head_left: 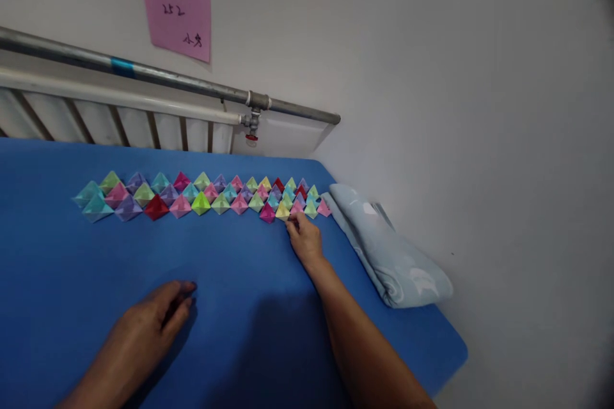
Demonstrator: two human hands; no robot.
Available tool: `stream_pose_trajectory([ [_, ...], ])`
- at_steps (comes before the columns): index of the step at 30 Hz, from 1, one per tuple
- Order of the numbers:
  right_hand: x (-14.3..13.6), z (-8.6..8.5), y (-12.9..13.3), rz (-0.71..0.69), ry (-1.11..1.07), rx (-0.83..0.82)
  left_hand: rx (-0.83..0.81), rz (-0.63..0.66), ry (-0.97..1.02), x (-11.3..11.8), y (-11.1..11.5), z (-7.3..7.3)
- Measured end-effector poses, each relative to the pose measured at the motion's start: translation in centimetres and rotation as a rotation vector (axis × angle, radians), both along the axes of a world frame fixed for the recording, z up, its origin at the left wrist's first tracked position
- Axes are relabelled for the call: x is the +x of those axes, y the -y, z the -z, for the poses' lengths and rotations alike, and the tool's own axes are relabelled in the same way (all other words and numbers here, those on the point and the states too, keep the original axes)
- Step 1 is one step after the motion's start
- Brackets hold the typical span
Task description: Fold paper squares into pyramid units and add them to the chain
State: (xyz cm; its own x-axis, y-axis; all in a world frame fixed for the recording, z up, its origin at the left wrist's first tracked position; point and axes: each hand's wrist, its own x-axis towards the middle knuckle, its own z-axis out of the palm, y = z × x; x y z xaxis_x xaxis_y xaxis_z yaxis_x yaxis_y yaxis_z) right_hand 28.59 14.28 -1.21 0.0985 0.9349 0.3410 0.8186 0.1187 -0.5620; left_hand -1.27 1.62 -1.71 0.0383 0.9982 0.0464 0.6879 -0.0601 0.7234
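Folded-paper pieces in many colours stand in several close rows across the blue table [230,281]. At the right part of the front row, my right hand [306,239] has its fingertips pinched at the lower corner of a yellow origami piece [283,211]. A magenta origami piece [267,213] sits just left of it, and a pink origami piece [297,207] is partly behind the fingers. Nearer to me, my left hand [153,319] rests low over the table, fingers loosely bent, thumb and forefinger apart, holding nothing. A teal origami piece [98,207] marks the rows' left end.
A folded light-blue cloth [388,249] lies along the table's right edge, against the wall. Behind the table run a metal pipe [192,79] with a red-handled valve [252,131] and a white radiator [100,118]. A pink paper note [177,13] hangs on the wall.
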Motion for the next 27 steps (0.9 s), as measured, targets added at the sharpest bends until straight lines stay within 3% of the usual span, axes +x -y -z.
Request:
stream_pose_trajectory([
  [10, 0.2, 0.3, 1.0, -0.012, -0.033, 0.061, 0.006, -0.001, 0.010, 0.2, 0.1, -0.3],
  [13, -1.0, 0.2, 2.3, -0.122, -0.024, 0.054, 0.010, 0.010, 0.002, 0.1, 0.0, -0.1],
  [18, -3.8, 0.3, 3.7, -0.431, 0.077, 0.002, 0.006, 0.023, -0.006, 0.1, -0.1, -0.2],
  [27, -4.2, 0.2, 3.1, -0.395, 0.107, 0.004, 0.043, 0.041, -0.049, 0.5, 0.2, -0.3],
])
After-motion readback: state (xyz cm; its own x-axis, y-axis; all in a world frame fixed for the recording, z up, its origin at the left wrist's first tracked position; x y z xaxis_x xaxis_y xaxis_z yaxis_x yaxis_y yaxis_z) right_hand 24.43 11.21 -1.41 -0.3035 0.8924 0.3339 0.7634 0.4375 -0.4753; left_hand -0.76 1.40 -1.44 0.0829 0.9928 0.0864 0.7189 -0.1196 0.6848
